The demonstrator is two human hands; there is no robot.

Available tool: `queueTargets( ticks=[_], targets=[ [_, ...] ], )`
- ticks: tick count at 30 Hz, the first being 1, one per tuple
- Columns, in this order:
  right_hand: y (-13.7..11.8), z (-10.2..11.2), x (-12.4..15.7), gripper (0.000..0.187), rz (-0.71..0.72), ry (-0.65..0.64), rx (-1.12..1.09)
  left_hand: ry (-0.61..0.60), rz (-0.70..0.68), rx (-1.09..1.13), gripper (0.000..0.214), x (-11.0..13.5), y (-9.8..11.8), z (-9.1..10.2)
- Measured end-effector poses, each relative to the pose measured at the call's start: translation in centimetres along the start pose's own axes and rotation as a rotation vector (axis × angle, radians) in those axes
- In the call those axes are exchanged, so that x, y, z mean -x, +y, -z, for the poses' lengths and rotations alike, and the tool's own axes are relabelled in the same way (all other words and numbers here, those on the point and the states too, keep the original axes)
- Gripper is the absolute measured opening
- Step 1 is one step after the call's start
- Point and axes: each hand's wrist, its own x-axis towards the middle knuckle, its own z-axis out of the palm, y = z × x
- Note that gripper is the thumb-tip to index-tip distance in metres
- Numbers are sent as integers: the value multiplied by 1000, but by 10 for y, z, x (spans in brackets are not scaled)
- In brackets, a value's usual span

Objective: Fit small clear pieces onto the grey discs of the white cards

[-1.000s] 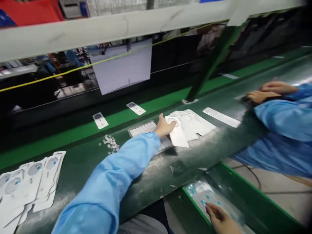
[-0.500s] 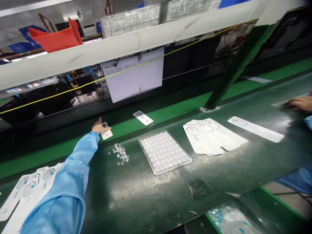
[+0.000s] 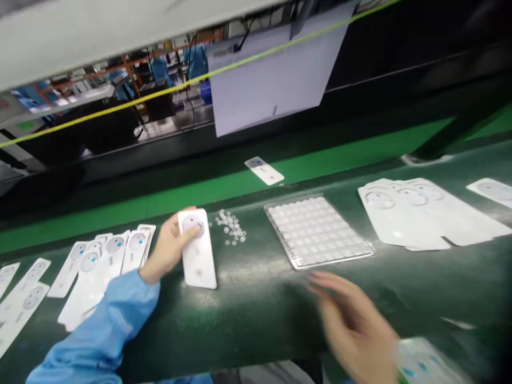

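Note:
My left hand (image 3: 170, 249) grips a white card with a round blister (image 3: 196, 250), thumb pressed on the blister, and holds it on the dark green bench (image 3: 256, 298). To its left lies a fanned row of similar cards (image 3: 100, 258). A small heap of clear round pieces (image 3: 231, 228) lies just right of the held card. My right hand (image 3: 352, 320) is low at the front, blurred by motion, fingers stretched toward a clear tray of small cells (image 3: 316, 230); it seems to hold nothing.
A stack of larger white cards (image 3: 420, 213) lies at the right. One single card (image 3: 264, 170) rides on the bright green belt (image 3: 160, 200) behind the bench. A white sheet (image 3: 276, 80) hangs above. A plastic bag with blue dots (image 3: 424, 365) shows at the bottom right.
My left hand took the card from the green belt and brought it back onto the bench. My right hand has come up into view. The camera turned left and down.

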Motion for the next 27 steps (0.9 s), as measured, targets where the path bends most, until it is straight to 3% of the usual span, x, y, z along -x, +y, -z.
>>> queueTargets(
  ticks=[2,4,6,8,15,27],
  targets=[
    [-9,-51,0,26,5,-239,-46,-8,133,81,66,42,-35,-7],
    [-13,-95,4,36,-134,-484,-160,10,206,110,63,70,-61,-11],
    [-16,-124,9,42,-280,-627,-283,54,207,96,60,85,-75,-11],
    [-18,-138,15,43,-381,-691,-389,76,189,72,57,91,-80,-9],
    [-29,-144,26,37,-492,-550,-437,15,178,114,55,99,-79,-13],
    [-37,-155,31,26,-484,-403,-315,-11,109,41,45,106,-88,-12]
  ],
)
